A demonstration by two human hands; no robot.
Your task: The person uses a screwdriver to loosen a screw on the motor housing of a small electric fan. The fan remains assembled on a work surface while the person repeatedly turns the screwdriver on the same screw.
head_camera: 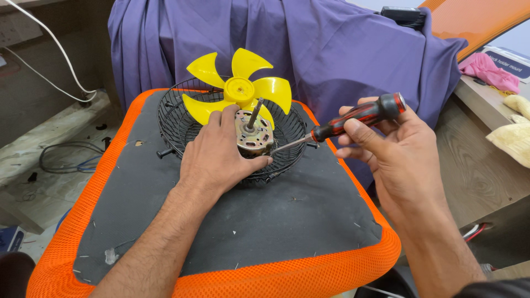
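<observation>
The things sit on a dark grey seat cushion with a bright orange mesh rim (pixel 309 276). The near edge of the cushion is bare, with only small white specks on it, so there is open room there and along its left side.

The left hand (pixel 218 157) lies palm down, further in, toward the far edge of the cushion. Its grip is spread flat and pressed on a small silver metal fan motor with a thin shaft (pixel 253 132). The motor sits inside a round black wire fan guard (pixel 171 124), which rests on the cushion like a bowl.

The right hand (pixel 395 149) hovers over the right edge of the cushion. Its grip is closed around a red and black screwdriver (pixel 353 118). The thin metal tip of the screwdriver reaches left and touches the side of the motor, just beside the left thumb.

Behind the motor, a yellow plastic fan blade with five wings (pixel 240 88) leans on the far rim of the guard.

Past the far edge hangs a big purple cloth (pixel 331 49), very close to the guard, so there is little room there. To the left, the floor (pixel 52 187) has white cables (pixel 49 55) and a coil of grey wire on it. To the right stands a wooden shelf (pixel 480 165) with a pink cloth (pixel 488 72) on it.
</observation>
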